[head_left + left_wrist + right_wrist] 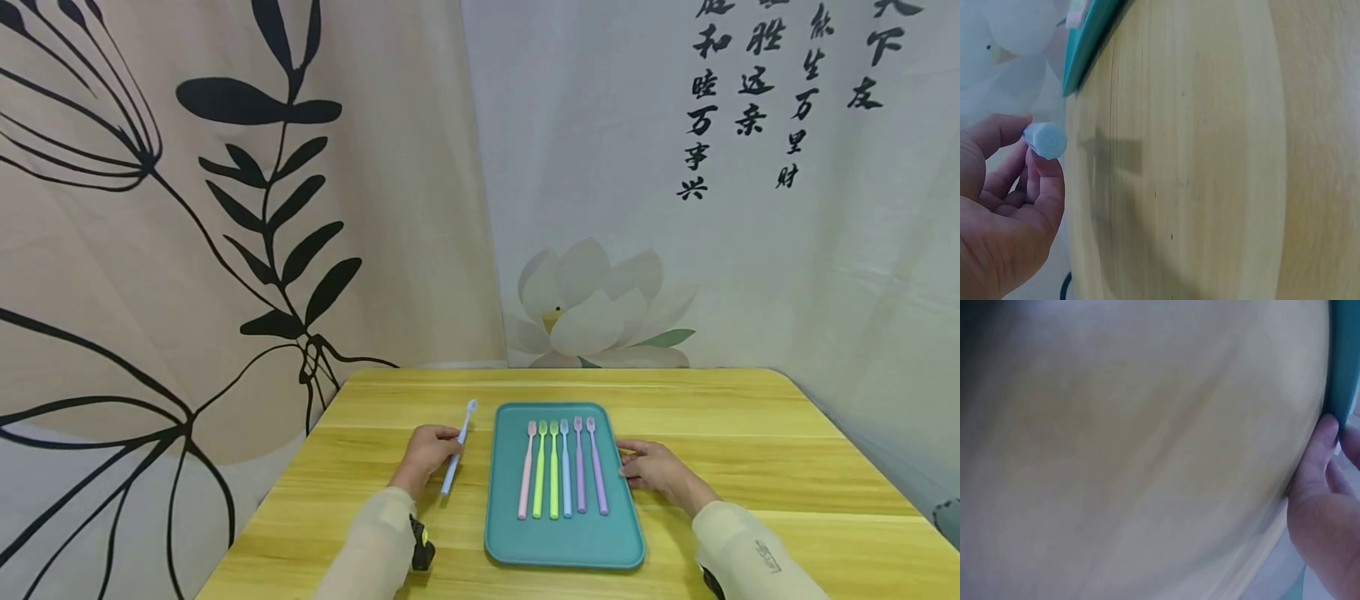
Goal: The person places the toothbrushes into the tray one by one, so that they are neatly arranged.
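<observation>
My left hand (pixel 429 454) pinches a light blue toothbrush (pixel 450 473) between thumb and fingers, left of the tray, its head pointing away from me. In the left wrist view the brush's rounded handle end (pixel 1049 141) faces the camera. A teal tray (pixel 562 546) lies at the middle of the table. On it lie a pink toothbrush (pixel 526 475), two lime green toothbrushes (pixel 540 475), a blue toothbrush (pixel 566 475) and two purple toothbrushes (pixel 597 475), side by side with heads away from me. My right hand (pixel 660 471) holds the tray's right rim, fingertips right at the teal edge (pixel 1341 362).
The wooden table (pixel 727 417) stretches out on both sides of the tray. Behind its far edge hangs a printed cloth (pixel 420 208) with plant drawings, a lotus and black writing. A dark wrist device (pixel 422 546) sits at my left sleeve.
</observation>
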### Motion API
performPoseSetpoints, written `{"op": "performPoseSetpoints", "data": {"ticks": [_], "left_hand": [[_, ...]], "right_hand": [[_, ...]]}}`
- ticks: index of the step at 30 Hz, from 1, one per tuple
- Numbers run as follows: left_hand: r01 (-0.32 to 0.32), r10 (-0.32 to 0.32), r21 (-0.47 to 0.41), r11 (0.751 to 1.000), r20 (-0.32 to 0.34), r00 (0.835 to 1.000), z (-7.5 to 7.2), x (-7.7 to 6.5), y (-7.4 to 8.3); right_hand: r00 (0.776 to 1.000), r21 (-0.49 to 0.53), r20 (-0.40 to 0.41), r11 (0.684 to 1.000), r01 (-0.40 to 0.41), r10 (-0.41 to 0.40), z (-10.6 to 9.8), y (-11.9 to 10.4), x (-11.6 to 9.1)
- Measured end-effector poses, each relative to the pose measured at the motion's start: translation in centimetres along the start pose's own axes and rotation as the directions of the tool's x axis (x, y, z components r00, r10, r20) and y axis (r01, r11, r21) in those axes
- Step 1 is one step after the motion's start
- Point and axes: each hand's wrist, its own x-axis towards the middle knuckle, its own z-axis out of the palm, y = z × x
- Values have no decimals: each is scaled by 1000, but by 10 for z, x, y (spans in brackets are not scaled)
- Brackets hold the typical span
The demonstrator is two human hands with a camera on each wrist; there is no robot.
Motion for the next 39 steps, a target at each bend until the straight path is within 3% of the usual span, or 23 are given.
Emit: {"op": "performPoseSetpoints", "data": {"ticks": [15,25,39], "left_hand": [[21,-21,-30,999,16,1000,15,3,7],[21,-17,-84,996,45,999,29,-2,15],[64,-74,-135,989,-74,994,51,-10,24]], "right_hand": [[1000,0,-8,1000,-12,12,-1,2,1],[1000,10,-6,1000,-1,1,-1,3,3],[1000,5,-9,1000,-14,14,-2,3,2]]}}
